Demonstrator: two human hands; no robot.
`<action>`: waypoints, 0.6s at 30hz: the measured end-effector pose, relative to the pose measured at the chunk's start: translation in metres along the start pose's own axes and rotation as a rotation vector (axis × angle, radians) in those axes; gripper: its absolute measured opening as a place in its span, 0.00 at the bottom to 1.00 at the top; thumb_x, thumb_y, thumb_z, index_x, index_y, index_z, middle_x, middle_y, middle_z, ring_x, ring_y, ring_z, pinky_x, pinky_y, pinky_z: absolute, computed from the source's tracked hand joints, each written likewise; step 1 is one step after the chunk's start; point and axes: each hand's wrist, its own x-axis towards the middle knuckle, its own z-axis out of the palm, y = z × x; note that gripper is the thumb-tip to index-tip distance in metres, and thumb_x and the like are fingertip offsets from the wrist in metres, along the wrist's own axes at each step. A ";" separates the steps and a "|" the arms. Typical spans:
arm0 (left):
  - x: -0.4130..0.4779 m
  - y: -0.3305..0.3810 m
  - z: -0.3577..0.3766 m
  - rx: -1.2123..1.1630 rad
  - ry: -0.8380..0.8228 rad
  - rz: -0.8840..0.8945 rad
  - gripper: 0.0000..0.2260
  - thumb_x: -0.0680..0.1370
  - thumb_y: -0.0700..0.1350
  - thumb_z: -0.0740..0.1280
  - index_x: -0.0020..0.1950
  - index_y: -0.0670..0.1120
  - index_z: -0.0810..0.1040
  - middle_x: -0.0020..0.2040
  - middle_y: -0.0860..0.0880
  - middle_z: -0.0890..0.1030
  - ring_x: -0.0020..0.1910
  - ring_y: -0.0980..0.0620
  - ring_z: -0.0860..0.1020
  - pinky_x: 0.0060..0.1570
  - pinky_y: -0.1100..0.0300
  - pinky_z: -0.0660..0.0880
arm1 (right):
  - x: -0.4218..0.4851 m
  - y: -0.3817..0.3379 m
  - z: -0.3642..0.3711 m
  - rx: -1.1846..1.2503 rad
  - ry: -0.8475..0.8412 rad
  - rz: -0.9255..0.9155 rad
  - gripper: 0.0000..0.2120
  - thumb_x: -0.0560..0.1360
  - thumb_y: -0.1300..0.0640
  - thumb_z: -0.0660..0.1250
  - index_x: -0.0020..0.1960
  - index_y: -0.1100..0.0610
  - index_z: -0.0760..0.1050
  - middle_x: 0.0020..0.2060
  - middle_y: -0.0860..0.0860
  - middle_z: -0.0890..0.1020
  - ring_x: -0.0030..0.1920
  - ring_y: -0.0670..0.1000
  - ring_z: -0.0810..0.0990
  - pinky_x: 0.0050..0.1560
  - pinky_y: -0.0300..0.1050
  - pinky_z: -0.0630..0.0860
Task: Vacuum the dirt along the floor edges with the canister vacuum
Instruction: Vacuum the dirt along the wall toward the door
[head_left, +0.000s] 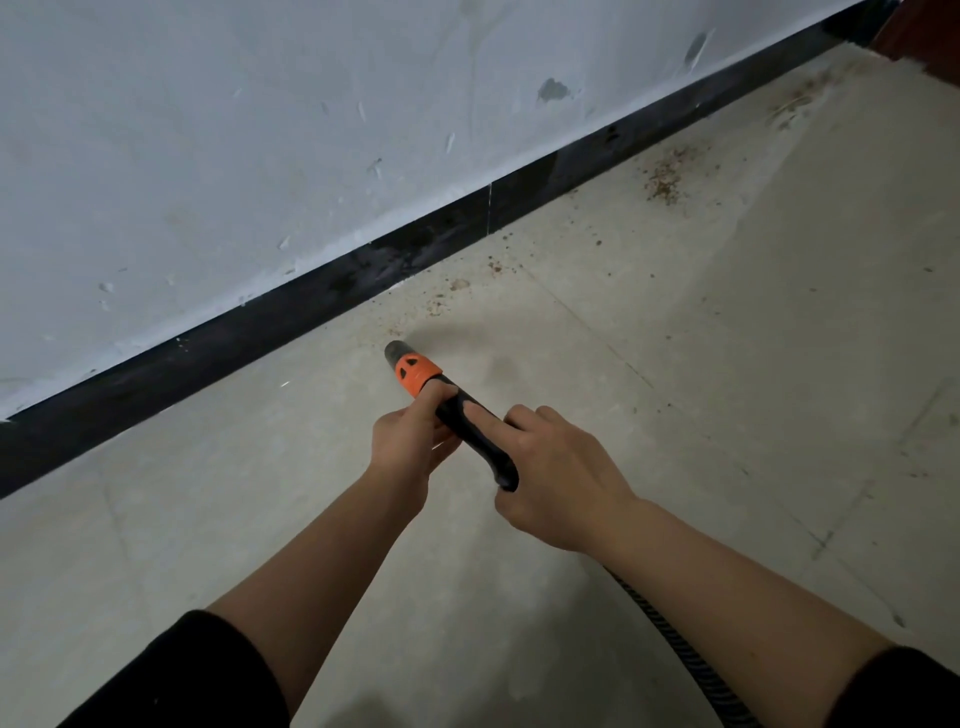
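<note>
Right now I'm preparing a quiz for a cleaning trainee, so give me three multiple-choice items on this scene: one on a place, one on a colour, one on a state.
1. Where does the brown dirt lie?
A. in a bin
B. along the baseboard, beyond the nozzle tip
C. on a table

2. What colour is the collar behind the tip?
A. orange
B. blue
C. green

3. How is the vacuum handle held?
A. lying loose on the floor
B. by one hand only
C. by both hands

Answers: 1 B, specks run beside the black strip ahead of the tip; 2 A, it is bright orange; 3 C, the left hand and right hand both grip it.
</note>
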 end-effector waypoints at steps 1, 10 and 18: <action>0.001 0.001 -0.002 0.000 0.007 0.004 0.07 0.76 0.44 0.69 0.44 0.40 0.78 0.46 0.41 0.84 0.48 0.46 0.83 0.45 0.59 0.79 | 0.002 -0.002 0.001 -0.003 0.003 -0.004 0.35 0.75 0.55 0.61 0.78 0.46 0.50 0.52 0.50 0.72 0.45 0.49 0.63 0.40 0.42 0.65; 0.012 0.009 0.015 0.025 -0.066 0.003 0.08 0.75 0.44 0.70 0.46 0.39 0.79 0.48 0.40 0.84 0.47 0.46 0.83 0.44 0.59 0.79 | 0.006 0.004 -0.003 -0.003 0.030 0.083 0.36 0.76 0.55 0.62 0.78 0.46 0.48 0.52 0.50 0.71 0.47 0.50 0.64 0.44 0.45 0.71; 0.019 0.010 0.050 0.086 -0.133 0.002 0.09 0.74 0.44 0.71 0.46 0.38 0.80 0.50 0.38 0.84 0.48 0.46 0.84 0.41 0.61 0.80 | 0.001 0.027 -0.012 0.015 0.031 0.195 0.38 0.74 0.54 0.63 0.78 0.44 0.46 0.49 0.46 0.67 0.49 0.50 0.66 0.46 0.44 0.72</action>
